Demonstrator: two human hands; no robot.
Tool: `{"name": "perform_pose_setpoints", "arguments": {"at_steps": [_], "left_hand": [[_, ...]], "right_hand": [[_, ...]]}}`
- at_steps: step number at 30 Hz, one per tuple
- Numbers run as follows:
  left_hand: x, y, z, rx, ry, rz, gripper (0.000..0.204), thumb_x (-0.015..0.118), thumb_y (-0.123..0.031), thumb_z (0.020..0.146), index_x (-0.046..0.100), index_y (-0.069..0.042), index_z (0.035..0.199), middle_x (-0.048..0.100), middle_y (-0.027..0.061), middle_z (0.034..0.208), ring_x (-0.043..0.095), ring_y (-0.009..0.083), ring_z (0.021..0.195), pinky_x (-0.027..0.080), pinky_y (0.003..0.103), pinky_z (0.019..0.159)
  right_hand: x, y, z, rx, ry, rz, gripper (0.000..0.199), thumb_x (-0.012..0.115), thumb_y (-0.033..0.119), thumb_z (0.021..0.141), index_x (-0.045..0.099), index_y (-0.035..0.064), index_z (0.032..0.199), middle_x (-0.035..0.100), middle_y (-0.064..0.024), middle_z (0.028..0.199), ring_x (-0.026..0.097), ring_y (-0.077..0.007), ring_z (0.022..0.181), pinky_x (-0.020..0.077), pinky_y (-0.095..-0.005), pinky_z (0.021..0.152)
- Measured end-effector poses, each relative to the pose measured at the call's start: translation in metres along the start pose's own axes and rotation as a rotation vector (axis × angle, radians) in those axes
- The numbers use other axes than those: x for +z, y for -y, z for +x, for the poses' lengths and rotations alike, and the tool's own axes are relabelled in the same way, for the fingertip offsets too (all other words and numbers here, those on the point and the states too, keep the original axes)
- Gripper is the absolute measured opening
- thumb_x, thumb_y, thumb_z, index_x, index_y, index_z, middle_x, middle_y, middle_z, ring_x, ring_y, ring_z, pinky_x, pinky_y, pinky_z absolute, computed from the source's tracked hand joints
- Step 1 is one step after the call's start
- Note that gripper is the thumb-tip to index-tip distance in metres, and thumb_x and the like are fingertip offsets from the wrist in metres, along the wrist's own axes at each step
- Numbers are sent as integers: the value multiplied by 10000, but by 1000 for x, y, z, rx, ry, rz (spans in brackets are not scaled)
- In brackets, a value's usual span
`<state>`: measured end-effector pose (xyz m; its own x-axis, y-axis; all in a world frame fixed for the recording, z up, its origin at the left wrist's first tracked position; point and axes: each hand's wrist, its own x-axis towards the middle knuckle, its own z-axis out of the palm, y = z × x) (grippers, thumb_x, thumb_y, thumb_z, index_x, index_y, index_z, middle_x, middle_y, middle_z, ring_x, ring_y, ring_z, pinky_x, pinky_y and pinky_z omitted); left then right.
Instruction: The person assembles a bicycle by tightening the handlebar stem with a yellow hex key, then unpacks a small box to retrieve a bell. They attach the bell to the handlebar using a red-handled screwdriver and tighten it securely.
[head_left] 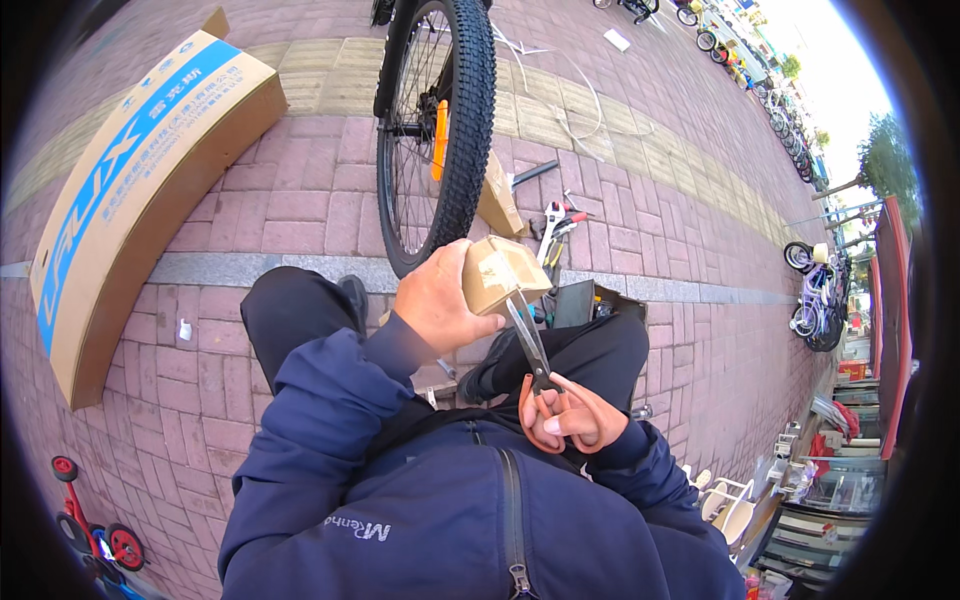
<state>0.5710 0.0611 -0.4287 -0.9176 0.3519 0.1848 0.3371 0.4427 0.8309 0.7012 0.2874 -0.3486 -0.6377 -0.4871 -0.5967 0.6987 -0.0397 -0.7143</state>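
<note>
In front of my lap, my left hand (445, 303) grips a small brown cardboard box (498, 284) from its left side. Clear tape shows on the box's face. My right hand (575, 415) is closed around the orange looped handles of a pair of scissors (533, 347). The scissors' blades point up toward the box, and their tips meet its lower edge; whether they cut into it I cannot tell. Just beyond the box stands a bicycle wheel (470, 130) with a knobbly black tyre and an orange reflector (440, 140).
A long cardboard carton (150, 190) with a blue stripe lies at left. Wrenches and other hand tools (555, 225) lie beyond the box, near an open dark toolbox (590, 302). Loose white straps (580, 110) trail on the brick paving. Parked bikes (818, 295) stand at right.
</note>
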Motion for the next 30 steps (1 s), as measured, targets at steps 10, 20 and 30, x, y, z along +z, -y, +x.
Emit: {"name": "perform_pose_setpoints", "arguments": {"at_steps": [10, 20, 30], "left_hand": [[9, 5, 0, 110, 50, -11, 894, 901, -276, 619, 477, 22, 1347, 626, 204, 1182, 637, 391, 1087, 526, 430, 930], [10, 12, 1, 258, 104, 5, 767, 867, -179, 609, 520, 10, 1266, 627, 191, 1070, 636, 395, 1019, 524, 449, 877], [-2, 14, 7, 340, 193, 37, 742, 857, -182, 595, 543, -3, 1243, 630, 188, 1067, 639, 398, 1010, 526, 451, 880]], "right_hand": [[-13, -28, 24, -152, 170, 345, 369, 670, 248, 864, 605, -42, 1082, 597, -114, 729, 534, -179, 628, 427, -276, 592], [-26, -40, 35, -109, 122, 345, 347, 693, 315, 833, 591, -16, 863, 534, -83, 557, 461, -162, 446, 358, -274, 448], [-51, -26, 23, -54, 342, 429, 350, 690, 255, 867, 588, -73, 936, 549, -106, 595, 468, -154, 464, 353, -268, 441]]}}
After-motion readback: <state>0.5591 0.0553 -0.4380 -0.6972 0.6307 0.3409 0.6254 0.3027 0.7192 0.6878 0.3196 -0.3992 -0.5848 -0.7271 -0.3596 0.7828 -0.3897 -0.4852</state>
